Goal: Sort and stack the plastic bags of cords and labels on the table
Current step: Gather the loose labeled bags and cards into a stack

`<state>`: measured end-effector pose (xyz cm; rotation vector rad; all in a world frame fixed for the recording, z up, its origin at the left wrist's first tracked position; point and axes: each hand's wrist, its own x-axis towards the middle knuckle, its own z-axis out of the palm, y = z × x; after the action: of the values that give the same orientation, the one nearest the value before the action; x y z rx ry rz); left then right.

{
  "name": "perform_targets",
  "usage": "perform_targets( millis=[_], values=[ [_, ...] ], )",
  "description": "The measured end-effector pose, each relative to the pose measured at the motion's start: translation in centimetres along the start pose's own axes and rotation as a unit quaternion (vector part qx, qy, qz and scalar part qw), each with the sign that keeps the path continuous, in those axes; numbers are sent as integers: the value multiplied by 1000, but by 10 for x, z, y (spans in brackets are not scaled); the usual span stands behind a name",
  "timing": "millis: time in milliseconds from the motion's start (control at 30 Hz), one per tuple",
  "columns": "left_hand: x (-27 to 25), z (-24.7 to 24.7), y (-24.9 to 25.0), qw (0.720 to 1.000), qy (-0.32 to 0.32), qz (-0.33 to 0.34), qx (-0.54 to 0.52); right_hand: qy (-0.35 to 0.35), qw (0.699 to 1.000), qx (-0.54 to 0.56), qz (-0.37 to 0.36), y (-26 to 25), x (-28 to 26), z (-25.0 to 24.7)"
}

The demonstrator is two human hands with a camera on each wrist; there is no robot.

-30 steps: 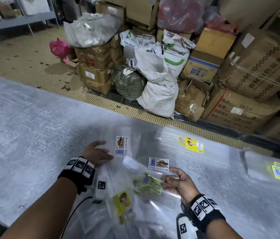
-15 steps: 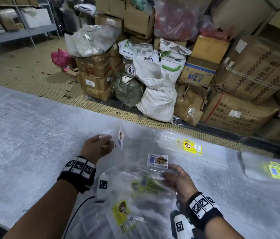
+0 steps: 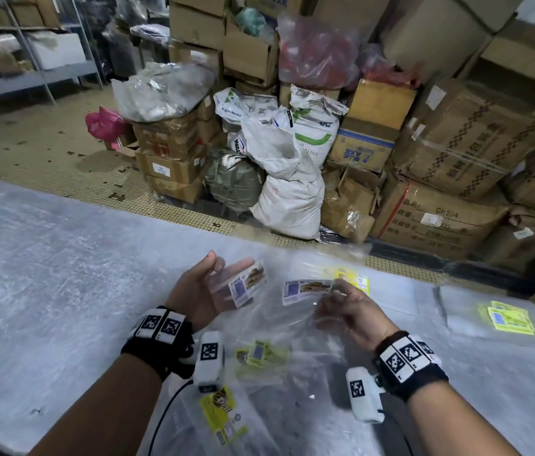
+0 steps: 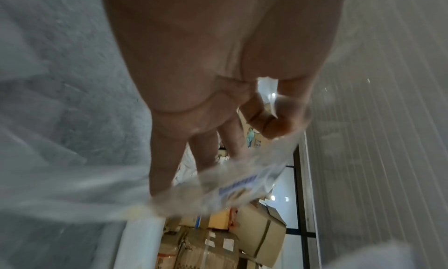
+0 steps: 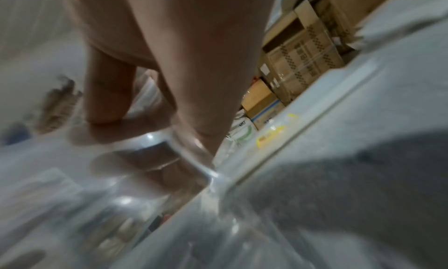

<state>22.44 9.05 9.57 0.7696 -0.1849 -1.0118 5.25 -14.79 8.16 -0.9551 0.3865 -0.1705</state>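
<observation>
left hand (image 3: 200,291): fingers pinch white-label bag (image 3: 246,284) | right hand (image 3: 355,312): fingers grip second white-label bag (image 3: 305,291) (both raised above desk (image 3: 45,274)) | yellow-label bags (image 3: 259,353) beneath

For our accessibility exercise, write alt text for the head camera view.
Each hand holds a clear bag with a white label above a grey table: left hand, right hand. Yellow-labelled bags lie below; cardboard boxes stand behind.
</observation>
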Motion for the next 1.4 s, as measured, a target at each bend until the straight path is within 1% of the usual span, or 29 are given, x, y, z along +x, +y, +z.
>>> perform_targets(
  millis=[67,167,267,333,433,533,633,700,733,767,833,867,900,967,1000,1067,1133,1200,1233,1300,1367,1400],
  values=[
    [2,8,-5,1000,-16,-25,-4,-1,997,-78,0,-14,5,9],
    [4,26,-13,999,-13,-47,8,18,983,-182,-1,-24,12,24],
    [6,37,-24,998,0,-65,19,35,972,-233,-9,-18,18,33],
    [8,40,-29,998,13,-69,7,63,968,-242,-28,-8,22,34],
    [9,43,-33,998,27,-62,-11,90,972,-215,-39,2,21,34],
    [9,46,-34,994,66,-73,-37,113,973,-198,-11,6,16,31],
    [7,48,-38,995,49,-73,-45,134,976,-174,6,4,10,22],
    [7,48,-49,996,49,-73,17,150,977,-153,9,2,4,14],
    [8,48,-55,992,54,-80,82,161,977,-140,7,2,1,8],
    [10,49,-62,981,64,-92,157,169,977,-131,4,1,-2,3],
    [14,51,-77,949,85,-117,279,181,977,-111,-9,-1,-11,-6],
    [17,52,-84,938,90,-121,314,181,978,-103,-17,-3,-15,-10],
    [19,55,-90,933,94,-113,329,179,979,-98,-22,-4,-20,-15],
    [23,61,-100,937,97,-60,330,173,980,-97,-23,-5,-29,-25],
    [25,65,-104,941,92,-33,325,168,981,-94,-22,-5,-34,-30],
    [29,76,-111,945,76,-9,319,151,985,-83,-12,-8,-45,-40],
    [33,89,-120,948,59,-12,313,138,988,-65,-3,-12,-60,-51],
    [38,102,-131,954,33,-23,299,145,987,-67,-15,-18,-75,-64],
    [40,109,-138,957,19,-38,286,161,983,-84,-26,-20,-83,-73],
    [42,124,-156,960,-8,-97,264,204,972,-105,-50,-25,-98,-92],
    [41,140,-178,945,-36,-157,283,247,962,-91,-71,-30,-115,-112],
    [39,147,-189,936,-52,-176,301,269,956,-82,-84,-34,-125,-122]
  ],
)
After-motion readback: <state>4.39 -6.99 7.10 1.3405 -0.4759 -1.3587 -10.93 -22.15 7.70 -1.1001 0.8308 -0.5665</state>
